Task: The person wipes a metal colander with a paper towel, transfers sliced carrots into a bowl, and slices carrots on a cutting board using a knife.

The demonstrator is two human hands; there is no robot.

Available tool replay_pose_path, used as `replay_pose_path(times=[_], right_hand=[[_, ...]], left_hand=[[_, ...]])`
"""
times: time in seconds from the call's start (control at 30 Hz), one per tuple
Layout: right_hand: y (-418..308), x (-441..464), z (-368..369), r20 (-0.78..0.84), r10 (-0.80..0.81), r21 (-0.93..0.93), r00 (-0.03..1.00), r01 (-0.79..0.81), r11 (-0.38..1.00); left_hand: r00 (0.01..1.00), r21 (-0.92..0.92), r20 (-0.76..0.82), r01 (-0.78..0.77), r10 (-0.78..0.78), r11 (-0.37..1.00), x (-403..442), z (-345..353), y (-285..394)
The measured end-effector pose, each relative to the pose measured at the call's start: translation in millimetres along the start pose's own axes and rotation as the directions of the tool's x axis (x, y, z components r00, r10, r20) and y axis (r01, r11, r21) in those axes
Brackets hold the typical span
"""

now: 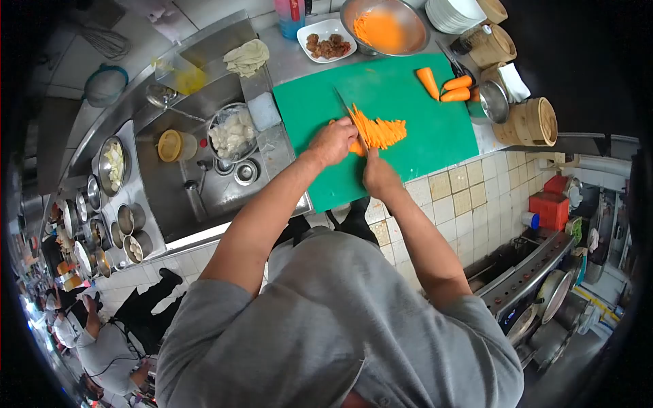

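Observation:
On the green cutting board, my right hand is closed around the handle of a knife, whose blade points away from me. My left hand rests just left of the blade, fingers curled together over a piece of carrot that is mostly hidden. To the right of the blade lies a pile of orange carrot strips. Several peeled carrot pieces sit at the board's upper right.
Beyond the board stand a metal bowl of orange shreds and a white dish of brown food. A small metal pot is at the right edge. The sink lies left. Co-workers are at lower left.

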State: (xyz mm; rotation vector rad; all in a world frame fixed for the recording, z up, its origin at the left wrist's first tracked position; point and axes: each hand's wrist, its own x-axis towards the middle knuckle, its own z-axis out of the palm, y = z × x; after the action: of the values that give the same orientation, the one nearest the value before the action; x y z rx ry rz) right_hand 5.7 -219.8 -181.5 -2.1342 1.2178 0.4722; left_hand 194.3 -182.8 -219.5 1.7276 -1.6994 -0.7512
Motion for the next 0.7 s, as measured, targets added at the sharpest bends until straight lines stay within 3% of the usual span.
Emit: replay_pose_path(times=[0.07, 0.13, 0.23, 0.27, 0.37, 0.47, 0.5, 0.53, 0.63, 0.67, 0.7], right_hand=[[-2, 2, -3, 0.003, -0.021, 0.057, 1.0, 0.021, 0.998], [-12, -7, -28, 0.026, -0.051, 0.009, 0.998, 0.051, 0.999], [-3, -33, -10, -0.028, -0.039, -0.076, 0.999, 0.037, 0.996], [-9, -29, -6, 0.021, 0.04, -0.008, 0.999, -0.04, 0.999], [-13, -3, -1, 0.007, 0.023, 0.069, 1.0, -0.023, 0.997], [-12, 2, -4, -0.02, 0.023, 0.035, 1.0, -0.022, 0.999], [-13, 4, -8, -0.031, 0.018, 0.036, 0.999, -0.017, 0.999], [-12, 1, -6, -0.046, 0.035, 0.064, 0.998, -0.032, 0.997], [-17, -8, -8, -0.066, 0.054, 0.097, 0.996, -0.047, 0.994], [-18, -10, -9, -0.08, 0.058, 0.094, 0.995, -0.051, 0.994], [-17, -11, -9, -0.081, 0.058, 0.095, 0.995, -0.051, 0.994]], left_hand=[[1.0, -0.006, 0.017, 0.013, -0.013, 1.0, -5, 3, -2], [0.995, -0.003, -0.072, -0.063, 0.062, 0.998, 1, 0, -5], [0.991, -0.067, -0.122, -0.06, 0.052, 0.996, -2, 3, -3], [0.991, -0.065, -0.124, -0.059, 0.051, 0.996, -1, 2, -5], [0.992, -0.037, -0.109, -0.063, 0.058, 0.997, 3, 3, -11], [0.986, -0.069, -0.096, -0.145, 0.138, 0.987, 9, -6, -23], [0.998, -0.295, -0.031, 0.038, -0.049, 0.955, 13, -12, -28], [0.971, -0.493, 0.084, 0.236, -0.224, 0.837, 11, -14, -33], [0.943, -0.327, 0.003, 0.315, -0.333, 0.891, 15, -46, -30], [0.986, -0.129, -0.067, 0.141, -0.151, 0.982, 13, -50, -33], [0.986, -0.128, -0.066, 0.14, -0.15, 0.982, 12, -49, -33]])
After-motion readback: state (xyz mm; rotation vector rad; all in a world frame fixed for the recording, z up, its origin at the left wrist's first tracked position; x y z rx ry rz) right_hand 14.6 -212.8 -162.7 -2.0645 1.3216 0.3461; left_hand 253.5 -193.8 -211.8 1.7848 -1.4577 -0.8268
